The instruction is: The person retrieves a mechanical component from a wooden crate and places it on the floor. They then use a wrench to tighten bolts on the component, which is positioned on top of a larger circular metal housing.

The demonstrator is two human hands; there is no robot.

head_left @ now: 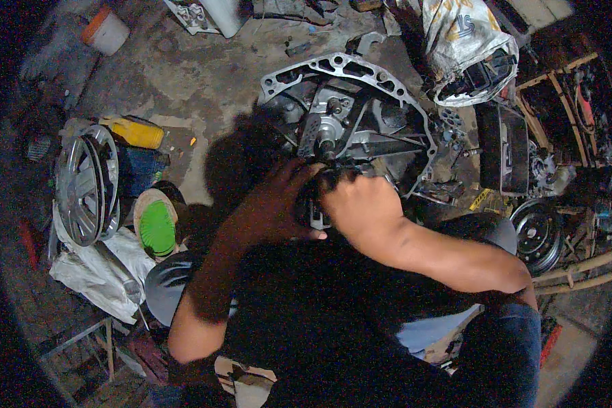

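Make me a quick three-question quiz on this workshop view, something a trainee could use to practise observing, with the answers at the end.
1. Multiple choice: which hand is in the brighter light? A) the left hand; B) the right hand.

2. True or false: the silver spoked wheels lie to the left of the bell housing.

3. Fill in the blank: the sack at the upper right, with dark parts in its mouth, is mostly ____ in colour.

Key: 1. B; 2. True; 3. White.
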